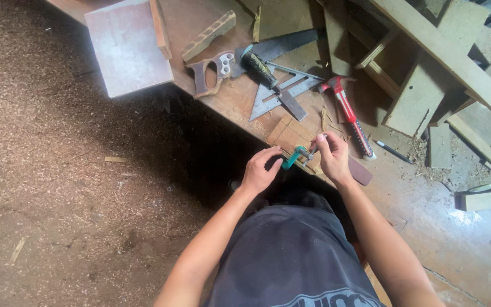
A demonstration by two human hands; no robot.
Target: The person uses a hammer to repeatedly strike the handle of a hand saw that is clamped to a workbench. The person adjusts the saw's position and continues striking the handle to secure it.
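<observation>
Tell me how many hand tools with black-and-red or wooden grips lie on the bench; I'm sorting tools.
2 that I can see: the wooden-handled handsaw at the bench's far left, and the red-and-black-handled tool just beyond the right hand. Lumber may hide others.

Sawdust floor point(58, 187); cluttered wooden workbench point(427, 222), daylit.

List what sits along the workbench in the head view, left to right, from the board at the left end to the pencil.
Pinkish flat board → wooden handsaw handle → black-handled chisel → metal triangle square → red-handled hammer → black pencil. Below them, at the bench edge: left hand, small teal clamp, right hand.
</observation>
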